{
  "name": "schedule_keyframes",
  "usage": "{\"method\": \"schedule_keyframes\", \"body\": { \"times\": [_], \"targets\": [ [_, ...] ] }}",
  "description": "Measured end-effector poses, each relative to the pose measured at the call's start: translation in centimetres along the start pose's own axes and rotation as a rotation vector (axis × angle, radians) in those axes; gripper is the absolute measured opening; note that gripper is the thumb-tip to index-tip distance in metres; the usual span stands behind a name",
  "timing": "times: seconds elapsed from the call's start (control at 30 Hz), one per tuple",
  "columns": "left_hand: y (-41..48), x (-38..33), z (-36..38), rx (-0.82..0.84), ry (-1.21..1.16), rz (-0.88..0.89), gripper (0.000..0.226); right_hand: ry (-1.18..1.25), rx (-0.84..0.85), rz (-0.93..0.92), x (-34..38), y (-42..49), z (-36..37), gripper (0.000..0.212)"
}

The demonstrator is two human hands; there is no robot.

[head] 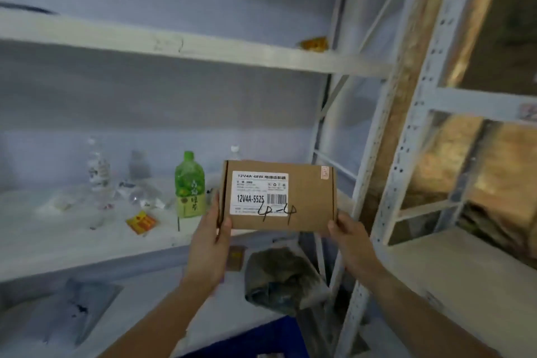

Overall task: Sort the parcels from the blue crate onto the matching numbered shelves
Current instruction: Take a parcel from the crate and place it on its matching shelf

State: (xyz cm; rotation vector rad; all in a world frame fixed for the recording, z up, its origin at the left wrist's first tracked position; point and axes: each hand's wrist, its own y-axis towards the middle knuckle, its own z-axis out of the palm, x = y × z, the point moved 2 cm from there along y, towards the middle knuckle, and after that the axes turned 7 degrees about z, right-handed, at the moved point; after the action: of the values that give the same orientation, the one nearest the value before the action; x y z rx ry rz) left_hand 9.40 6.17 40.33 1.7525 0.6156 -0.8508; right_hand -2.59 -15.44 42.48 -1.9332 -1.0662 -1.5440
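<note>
I hold a small brown cardboard parcel (308, 197) up in front of the shelves, its face toward me. Its white label reads 12V4A-5525, with "4-4" handwritten in black across the label's lower edge. My left hand (210, 244) grips the parcel's lower left corner, thumb on the front. My right hand (348, 241) grips the lower right corner. A corner of the blue crate (261, 337) shows at the bottom, below my arms.
A white shelf (87, 241) behind the parcel carries a green drink bottle (189, 186), clear bottles (98, 171) and a small orange packet (141, 222). A grey wrapped bundle (282, 279) and a grey bag (72, 311) lie lower down. A white metal rack upright (406, 154) stands to the right.
</note>
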Motion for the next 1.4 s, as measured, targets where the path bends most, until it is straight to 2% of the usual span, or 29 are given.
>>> {"method": "schedule_keyframes", "body": {
  "times": [0.17,0.3,0.37,0.47,0.57,0.63,0.8,0.97,1.07,1.17,1.3,1.4],
  "targets": [
    [6.7,-16.7,-0.3,-0.059,-0.065,0.225,0.038,-0.049,-0.125,-0.19,17.2,-2.8,-9.1,0.025],
    [11.6,-27.9,-0.8,-0.068,-0.123,0.388,0.048,-0.105,-0.351,-0.359,28.3,-5.6,-16.0,0.028],
    [13.2,-32.1,-0.6,-0.112,-0.125,0.439,0.05,-0.192,-0.468,-0.417,31.3,-8.0,-18.5,0.029],
    [13.8,-36.2,1.0,-0.165,-0.145,0.454,0.047,-0.352,-0.583,-0.411,33.5,-11.5,-21.9,0.03],
    [12.6,-38.6,3.4,-0.159,-0.186,0.484,0.043,-0.364,-0.683,-0.392,34.3,-14.5,-24.9,0.031],
    [11.4,-39.6,4.8,-0.136,-0.229,0.485,0.042,-0.374,-0.729,-0.395,34.1,-16.3,-26.4,0.031],
    [7.7,-41.0,8.0,-0.033,-0.132,0.584,0.032,-0.449,-0.802,-0.339,31.6,-20.6,-29.6,0.025],
    [0.9,-41.2,13.0,0.115,-0.307,0.522,0.035,-0.471,-0.95,-0.223,26.2,-26.0,-32.0,0.03],
    [-4.6,-38.6,16.3,0.225,-0.156,0.582,0.044,-0.441,-1.056,-0.131,20.9,-31.1,-32.2,0.036],
    [-13.1,-35.6,20.5,0.391,-0.117,0.593,0.054,-0.473,-1.141,0.046,13.3,-38.2,-32.5,0.041],
    [-26.9,-34.8,25.7,0.713,-0.196,0.418,0.054,-0.437,-1.24,0.36,4.6,-50.2,-33.2,0.038],
    [-35.9,-35.6,27.7,0.89,-0.254,0.294,0.05,-0.428,-1.253,0.581,0.5,-58.4,-33.6,0.035]
  ]
}}
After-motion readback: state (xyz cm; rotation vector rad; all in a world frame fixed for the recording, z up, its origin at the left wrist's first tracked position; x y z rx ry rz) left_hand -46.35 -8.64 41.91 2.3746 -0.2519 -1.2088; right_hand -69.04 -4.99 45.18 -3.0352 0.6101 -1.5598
